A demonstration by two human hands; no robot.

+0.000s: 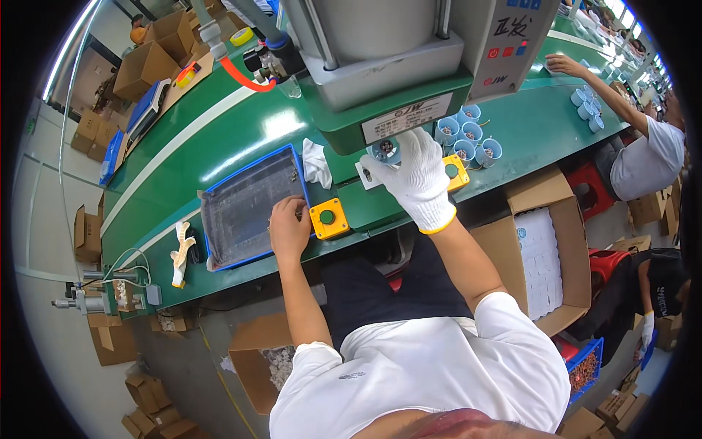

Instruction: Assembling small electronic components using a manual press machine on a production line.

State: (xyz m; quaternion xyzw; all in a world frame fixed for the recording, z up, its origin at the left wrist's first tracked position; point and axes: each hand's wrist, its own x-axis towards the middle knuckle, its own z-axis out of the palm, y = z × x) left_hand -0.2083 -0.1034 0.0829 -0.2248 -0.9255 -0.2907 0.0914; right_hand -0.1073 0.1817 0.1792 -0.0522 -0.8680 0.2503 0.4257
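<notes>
My right hand (420, 179) wears a white knitted glove and is closed round a light blue cup (385, 154) with small dark parts inside. It is under the head of a green and grey press (395, 80), which hides part of the cup. Bare and curled, my left hand (290, 228) rests at the right edge of a blue-rimmed tray (252, 208); what its fingers hold, if anything, cannot be made out. Just right of that hand sits a yellow button box (329, 219) with a green button. A second yellow button box (456, 172) stands behind my right wrist.
Several filled blue cups (472, 132) stand right of the press. A white cloth (316, 162) and a glove (182, 254) lie beside the tray. An open carton (537, 256) with white packing is at my right. Further right, a co-worker (647, 154) reaches over the green table.
</notes>
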